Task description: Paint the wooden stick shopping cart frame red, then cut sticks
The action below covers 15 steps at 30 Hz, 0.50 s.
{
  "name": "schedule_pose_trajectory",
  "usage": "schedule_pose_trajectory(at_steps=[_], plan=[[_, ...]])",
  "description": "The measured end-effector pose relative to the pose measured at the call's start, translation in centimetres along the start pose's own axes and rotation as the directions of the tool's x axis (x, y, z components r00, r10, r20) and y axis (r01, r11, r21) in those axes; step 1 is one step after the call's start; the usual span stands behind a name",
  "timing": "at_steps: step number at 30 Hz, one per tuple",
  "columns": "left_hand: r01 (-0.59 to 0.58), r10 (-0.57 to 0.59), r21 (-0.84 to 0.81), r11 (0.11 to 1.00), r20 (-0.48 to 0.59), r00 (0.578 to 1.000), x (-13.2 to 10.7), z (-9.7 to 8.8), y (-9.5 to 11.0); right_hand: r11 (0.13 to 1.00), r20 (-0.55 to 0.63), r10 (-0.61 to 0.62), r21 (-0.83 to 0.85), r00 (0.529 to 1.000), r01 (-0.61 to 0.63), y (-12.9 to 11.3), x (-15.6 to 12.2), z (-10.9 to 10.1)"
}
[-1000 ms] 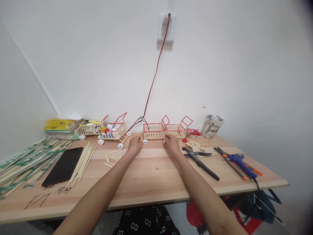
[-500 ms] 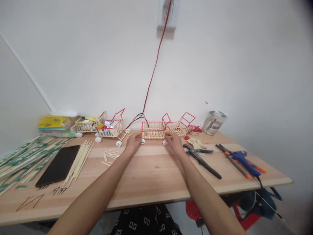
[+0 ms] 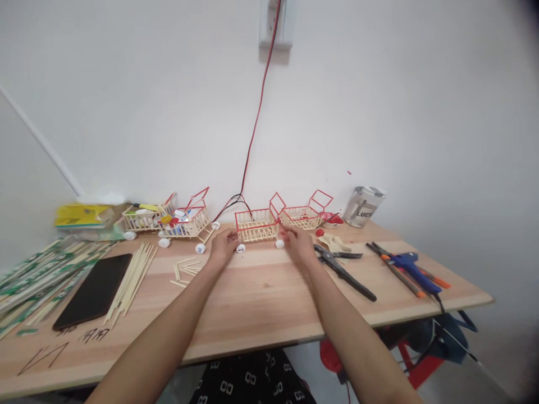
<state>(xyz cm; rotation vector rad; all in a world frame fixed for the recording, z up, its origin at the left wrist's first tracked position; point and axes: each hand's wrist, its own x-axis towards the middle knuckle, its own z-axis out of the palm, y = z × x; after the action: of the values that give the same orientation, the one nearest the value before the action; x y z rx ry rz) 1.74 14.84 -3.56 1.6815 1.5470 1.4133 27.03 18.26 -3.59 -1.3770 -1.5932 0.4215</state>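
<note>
A small cart of pale sticks with red trim [image 3: 256, 225] stands at the back middle of the wooden table [image 3: 252, 303] on white bottle-cap wheels. My left hand [image 3: 223, 247] is curled at the cart's left end, fingertips on it by a white wheel [image 3: 241, 248]. At its right end my right hand [image 3: 295, 244] is curled too, fingers touching the cart beside another white wheel [image 3: 279, 243]. A second stick cart [image 3: 303, 215] stands just behind and to the right.
Two more stick carts [image 3: 181, 220] holding coloured bits stand at the back left. A black phone [image 3: 95, 290], loose sticks [image 3: 133, 275] and wrapped chopsticks [image 3: 33, 278] lie left. Pliers [image 3: 343, 269], a blue glue gun [image 3: 410, 268] and a tin [image 3: 362, 206] lie right. A red-black cable [image 3: 252, 140] hangs from the wall socket.
Both hands stay at the ends of the cart. The view has shifted a little, and the cart and hands sit slightly further left in the picture.
</note>
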Motion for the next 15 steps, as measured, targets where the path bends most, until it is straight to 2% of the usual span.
schedule_pose_trajectory(at_steps=[4,11,15], plan=[[-0.007,0.007,0.020,1.000,0.022,1.000,0.0,-0.9,0.1,1.000,-0.013,0.007,0.005,1.000,-0.006,0.0,0.1,-0.2],[-0.067,0.066,0.031,0.997,0.044,0.997,0.1,-2.3,0.4,0.998,0.020,-0.038,0.042,0.999,0.038,-0.7,-0.6,0.9],[-0.075,0.075,0.011,0.997,0.055,0.996,0.4,-2.8,0.3,0.995,-0.014,-0.052,0.078,0.999,0.053,-0.7,-0.2,0.4]])
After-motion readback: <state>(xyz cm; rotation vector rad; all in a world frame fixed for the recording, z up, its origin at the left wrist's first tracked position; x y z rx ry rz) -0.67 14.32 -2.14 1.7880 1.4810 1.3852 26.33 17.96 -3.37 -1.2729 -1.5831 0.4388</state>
